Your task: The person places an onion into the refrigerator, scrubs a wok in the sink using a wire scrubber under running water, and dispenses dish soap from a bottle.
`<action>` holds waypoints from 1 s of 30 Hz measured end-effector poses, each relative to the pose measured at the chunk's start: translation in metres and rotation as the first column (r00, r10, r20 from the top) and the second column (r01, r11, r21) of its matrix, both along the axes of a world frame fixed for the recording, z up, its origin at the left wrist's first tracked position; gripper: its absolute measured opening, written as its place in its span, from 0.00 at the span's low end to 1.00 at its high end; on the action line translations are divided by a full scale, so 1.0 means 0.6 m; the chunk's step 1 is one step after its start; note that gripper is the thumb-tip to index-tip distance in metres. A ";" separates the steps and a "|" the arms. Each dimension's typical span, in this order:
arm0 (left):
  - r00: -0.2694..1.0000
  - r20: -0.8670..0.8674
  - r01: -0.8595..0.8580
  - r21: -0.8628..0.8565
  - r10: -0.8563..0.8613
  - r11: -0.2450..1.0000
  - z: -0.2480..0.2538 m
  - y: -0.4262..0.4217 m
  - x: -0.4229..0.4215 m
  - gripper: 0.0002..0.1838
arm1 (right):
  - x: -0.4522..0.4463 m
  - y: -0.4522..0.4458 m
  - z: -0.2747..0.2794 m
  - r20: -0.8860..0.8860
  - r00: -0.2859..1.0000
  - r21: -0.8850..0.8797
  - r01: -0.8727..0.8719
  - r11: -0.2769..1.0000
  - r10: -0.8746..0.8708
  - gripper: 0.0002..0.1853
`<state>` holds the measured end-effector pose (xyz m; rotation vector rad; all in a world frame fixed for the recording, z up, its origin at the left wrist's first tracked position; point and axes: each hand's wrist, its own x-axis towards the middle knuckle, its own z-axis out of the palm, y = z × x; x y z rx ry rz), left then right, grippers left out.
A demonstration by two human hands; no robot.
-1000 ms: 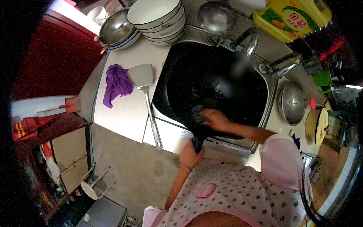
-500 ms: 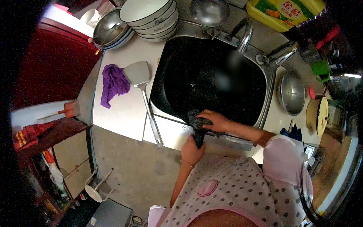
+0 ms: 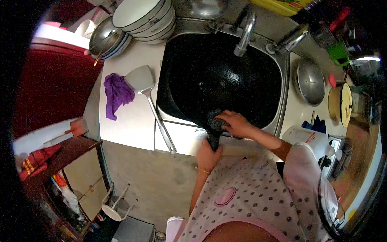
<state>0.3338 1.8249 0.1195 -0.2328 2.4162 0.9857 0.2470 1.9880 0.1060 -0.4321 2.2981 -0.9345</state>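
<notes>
A large black wok (image 3: pixel 189 86) lies in the sink, its inside wet and shiny. Its dark handle (image 3: pixel 213 140) points toward me over the sink's front edge, and my left hand (image 3: pixel 209 156) is wrapped round it. At the near rim, where the handle joins, my right hand (image 3: pixel 239 125) presses a dark mesh scouring pad (image 3: pixel 214 117) against the wok, fingers bent over it. Left of the sink, a metal spatula (image 3: pixel 160 121) rests on the counter, its blade beside a crumpled purple cloth (image 3: pixel 117 94).
Stacked bowls (image 3: pixel 137 16) and metal dishes (image 3: pixel 105 38) stand at the back left. A faucet (image 3: pixel 246 34) reaches over the sink's far rim. On the right are a steel bowl (image 3: pixel 310 82), a yellow pot (image 3: pixel 346 105) and a white jug (image 3: pixel 308 139). A stool (image 3: pixel 111 211) stands below left.
The view has shifted, so the sink and counter sit higher and slightly left. Both hands keep hold of the handle and pad, with the right hand still at the near rim.
</notes>
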 end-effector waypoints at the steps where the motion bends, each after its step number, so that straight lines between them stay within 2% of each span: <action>1: 1.000 -0.001 0.019 -0.002 -0.019 1.000 0.001 -0.001 0.001 0.26 | -0.012 0.017 -0.007 0.033 0.999 0.072 0.004 0.997 -0.006 0.21; 2: 1.000 -0.006 0.016 0.008 -0.016 1.000 0.002 -0.002 0.001 0.26 | -0.028 0.038 -0.017 0.065 0.998 0.143 0.006 0.990 -0.016 0.22; 3: 1.000 -0.017 0.010 0.017 -0.010 1.000 0.001 -0.003 -0.003 0.25 | -0.052 0.085 -0.052 -0.124 0.990 0.395 -0.008 0.918 0.062 0.21; 4: 0.999 -0.027 0.020 0.016 -0.019 1.000 0.004 -0.003 -0.008 0.25 | -0.094 0.106 -0.042 -0.278 0.946 0.678 0.072 0.731 0.164 0.18; 5: 1.000 -0.013 0.027 0.004 -0.027 1.000 0.008 -0.003 -0.008 0.25 | -0.137 0.128 -0.036 -0.411 0.892 0.724 0.192 0.662 0.190 0.17; 7: 1.000 0.011 0.030 -0.012 -0.030 0.999 0.010 0.000 -0.002 0.24 | -0.184 0.147 -0.034 -0.576 0.736 0.716 0.243 0.655 0.356 0.16; 8: 1.000 0.005 0.024 0.030 -0.024 0.999 0.010 -0.002 -0.002 0.23 | -0.168 0.133 -0.044 -0.576 0.741 0.709 0.242 0.663 0.345 0.16; 9: 1.000 -0.007 0.021 0.071 -0.021 0.997 0.008 -0.006 -0.004 0.22 | -0.142 0.111 -0.061 -0.428 0.884 0.672 0.169 0.721 0.191 0.17; 10: 0.999 -0.018 0.028 0.059 -0.027 0.998 0.006 -0.004 -0.003 0.22 | -0.116 0.089 -0.084 -0.245 0.968 0.612 0.116 0.782 0.047 0.17; 11: 0.999 -0.036 0.009 0.020 -0.008 1.000 0.002 0.001 0.002 0.21 | -0.065 0.069 -0.131 -0.217 0.976 0.372 0.107 0.922 -0.026 0.18; 12: 0.998 -0.058 -0.015 -0.018 0.014 1.000 -0.001 0.004 0.003 0.21 | -0.029 0.031 -0.133 -0.268 0.963 -0.027 0.028 0.999 -0.035 0.19; 13: 0.997 -0.079 -0.017 -0.026 0.015 1.000 0.001 0.003 -0.004 0.21 | -0.031 -0.029 -0.048 -0.103 0.994 -0.127 -0.048 0.991 0.035 0.20; 14: 0.999 -0.043 -0.015 -0.016 0.015 1.000 0.007 0.002 -0.007 0.20 | -0.034 -0.062 -0.023 0.062 0.998 -0.296 0.014 0.955 0.004 0.21; 15: 1.000 0.003 -0.014 -0.007 0.014 1.000 0.016 0.003 -0.008 0.20 | -0.048 -0.069 -0.048 0.021 0.999 -0.363 -0.032 0.931 0.042 0.22; 17: 1.000 -0.001 -0.023 -0.026 0.023 0.999 0.023 0.001 -0.010 0.19 | -0.104 -0.039 -0.103 -0.342 0.938 -0.127 -0.113 0.985 0.064 0.21; 18: 0.999 -0.048 -0.011 0.016 0.012 1.000 0.018 -0.003 -0.005 0.20 | -0.152 -0.014 -0.117 -0.475 0.872 0.136 -0.061 0.989 0.119 0.19; 19: 0.995 -0.104 0.003 0.057 0.003 0.998 0.011 -0.007 -0.006 0.20 | -0.194 0.008 -0.095 -0.519 0.854 0.272 0.115 0.955 0.044 0.16; 20: 0.986 -0.169 0.014 0.069 -0.003 0.998 0.005 -0.008 -0.004 0.20 | -0.238 0.044 -0.085 -0.549 0.836 0.256 0.185 0.949 -0.015 0.18; 21: 0.985 -0.175 0.011 0.063 0.000 0.998 0.000 -0.006 -0.008 0.20 | -0.249 0.043 -0.036 -0.571 0.817 0.563 0.323 0.761 0.076 0.20; 22: 0.984 -0.175 -0.010 0.069 0.022 0.998 -0.004 -0.002 -0.005 0.20 | -0.269 0.067 -0.055 -0.840 0.525 0.359 0.347 0.866 0.138 0.21; 23: 0.986 -0.162 -0.031 0.077 0.043 0.997 0.009 0.003 -0.004 0.21 | -0.258 0.049 -0.076 -0.829 0.542 0.365 0.339 0.867 0.137 0.21; 24: 0.995 -0.077 -0.053 0.065 0.058 0.996 0.025 0.007 -0.007 0.21 | -0.242 0.015 -0.103 -0.751 0.660 0.382 0.413 0.827 0.018 0.21; 25: 0.996 -0.070 -0.051 0.061 0.055 0.997 0.023 0.006 -0.004 0.21 | -0.229 -0.015 -0.138 -0.664 0.739 0.404 0.484 0.776 -0.115 0.20; 26: 0.997 -0.060 -0.052 0.071 0.056 0.996 0.019 0.005 -0.007 0.20 | -0.201 -0.048 -0.208 -0.631 0.745 0.123 0.372 0.920 -0.217 0.20; 27: 0.997 -0.052 -0.052 0.079 0.056 0.996 0.013 0.002 -0.009 0.20 | -0.160 -0.097 -0.204 -0.617 0.776 0.030 0.194 0.981 -0.134 0.19; 29: 0.997 -0.053 -0.046 0.092 0.051 0.995 0.008 -0.001 -0.011 0.20 | -0.094 -0.176 -0.063 -0.415 0.845 -0.342 0.198 0.918 -0.337 0.19; 30: 0.998 -0.046 -0.028 0.057 0.031 0.998 0.014 -0.001 -0.013 0.21 | -0.105 -0.173 -0.054 -0.410 0.848 -0.337 0.201 0.920 -0.336 0.19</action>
